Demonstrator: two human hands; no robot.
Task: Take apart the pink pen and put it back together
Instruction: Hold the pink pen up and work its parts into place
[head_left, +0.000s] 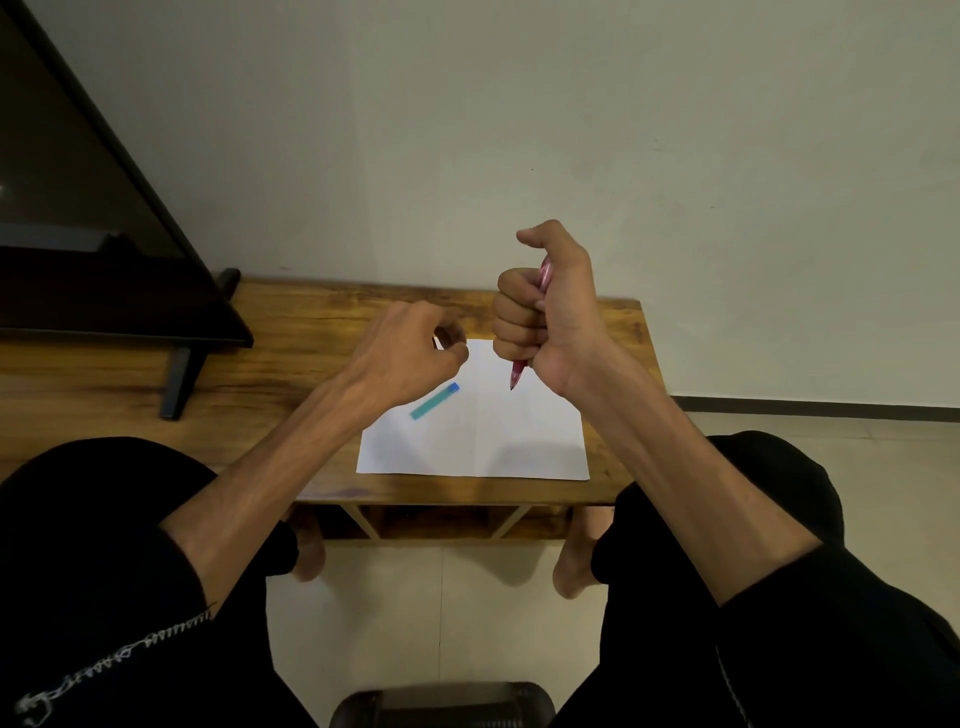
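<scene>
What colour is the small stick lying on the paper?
The stick is teal with a blue end, seen in the head view.

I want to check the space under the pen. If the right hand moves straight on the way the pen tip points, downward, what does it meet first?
Most likely the white paper. The right hand grips the pink pen tip down above it, and nothing shows between tip and sheet. The teal cap lies off to the left. Height above the sheet is unclear.

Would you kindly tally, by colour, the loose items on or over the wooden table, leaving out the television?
Pink: 1, the pink pen gripped in the right hand.
Teal-blue: 1, the capped stick lying on the paper.
White: 1, the sheet of paper.
Total: 3.
</scene>
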